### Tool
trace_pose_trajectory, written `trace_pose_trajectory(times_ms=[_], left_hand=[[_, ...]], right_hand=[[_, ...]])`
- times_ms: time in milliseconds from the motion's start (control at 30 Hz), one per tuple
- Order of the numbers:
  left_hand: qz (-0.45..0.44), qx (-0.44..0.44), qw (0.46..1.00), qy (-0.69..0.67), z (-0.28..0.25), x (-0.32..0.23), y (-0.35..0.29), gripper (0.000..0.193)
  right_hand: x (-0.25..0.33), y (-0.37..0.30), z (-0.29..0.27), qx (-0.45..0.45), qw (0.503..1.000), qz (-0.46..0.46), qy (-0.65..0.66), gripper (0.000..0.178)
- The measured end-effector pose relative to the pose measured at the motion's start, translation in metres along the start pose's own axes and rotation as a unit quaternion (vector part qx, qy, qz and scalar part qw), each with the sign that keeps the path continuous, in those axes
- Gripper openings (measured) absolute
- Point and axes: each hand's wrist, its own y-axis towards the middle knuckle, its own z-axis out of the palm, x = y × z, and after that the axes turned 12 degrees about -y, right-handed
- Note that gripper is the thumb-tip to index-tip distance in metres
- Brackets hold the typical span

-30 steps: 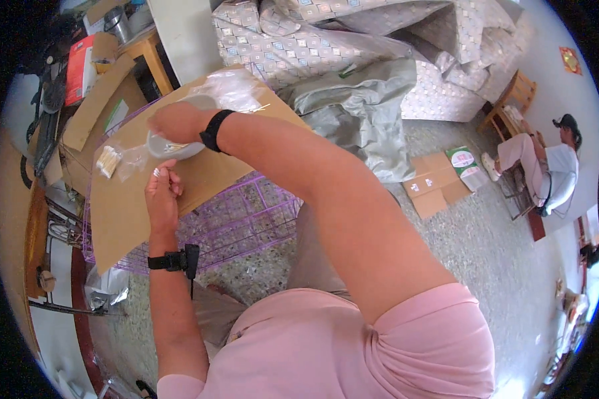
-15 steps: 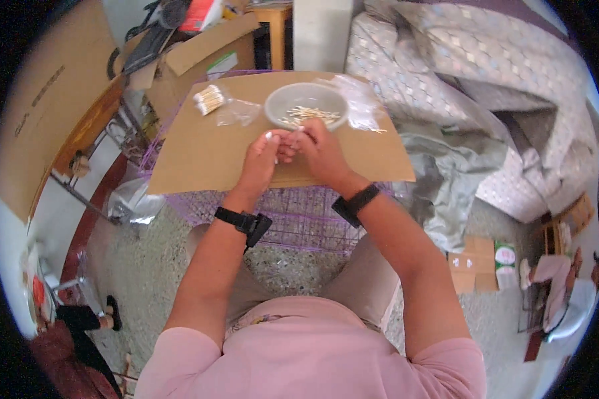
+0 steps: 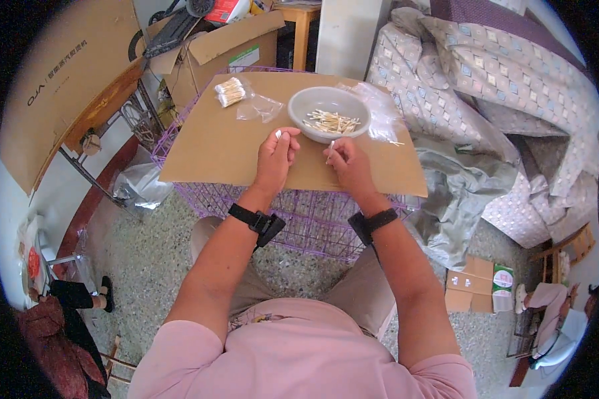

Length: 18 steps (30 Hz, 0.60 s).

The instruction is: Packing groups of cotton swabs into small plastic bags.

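A grey bowl [image 3: 316, 101] with several cotton swabs in it stands at the far side of a cardboard sheet [image 3: 213, 149] laid over a purple wire cage [image 3: 313, 223]. My left hand [image 3: 275, 156] is closed around cotton swabs, a white tip showing above the fingers. My right hand [image 3: 348, 165] pinches a single cotton swab [image 3: 331, 150] just in front of the bowl. A clear bag of bundled swabs [image 3: 230, 92] lies at the sheet's far left, with an empty clear bag [image 3: 263, 106] beside it. Both wrists wear black bands.
Clear plastic bags [image 3: 379, 110] lie right of the bowl. Cardboard boxes [image 3: 233, 43] stand behind the cage, a large flat carton [image 3: 66, 86] at left. A patterned quilt [image 3: 486, 86] and grey cloth [image 3: 459, 193] lie at right, a small box [image 3: 476, 286] on the floor.
The view has swung from the right side back onto the cardboard sheet. My hands have drawn back from the bowl and now hold swabs in front of it.
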Motion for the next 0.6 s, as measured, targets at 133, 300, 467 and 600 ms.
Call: trace_pose_trajectory(times_ms=[133,300,467,600], left_hand=[[-0.026,0.017,0.998,0.052,0.002,0.000,-0.001,0.023],[-0.047,0.082,0.988,0.120,0.003,-0.001,-0.002,0.019],[-0.021,0.109,0.976,0.186,0.006,-0.002,-0.001,0.017],[-0.041,0.110,0.973,0.197,0.006,-0.001,0.000,0.017]], right_hand=[[0.007,-0.004,0.000,-0.009,0.995,0.001,-0.104,0.010],[0.011,-0.006,0.001,-0.007,0.993,-0.021,-0.115,0.012],[0.015,-0.008,-0.002,-0.003,0.993,-0.040,-0.109,0.011],[0.015,-0.007,-0.003,0.005,0.993,-0.055,-0.101,0.011]])
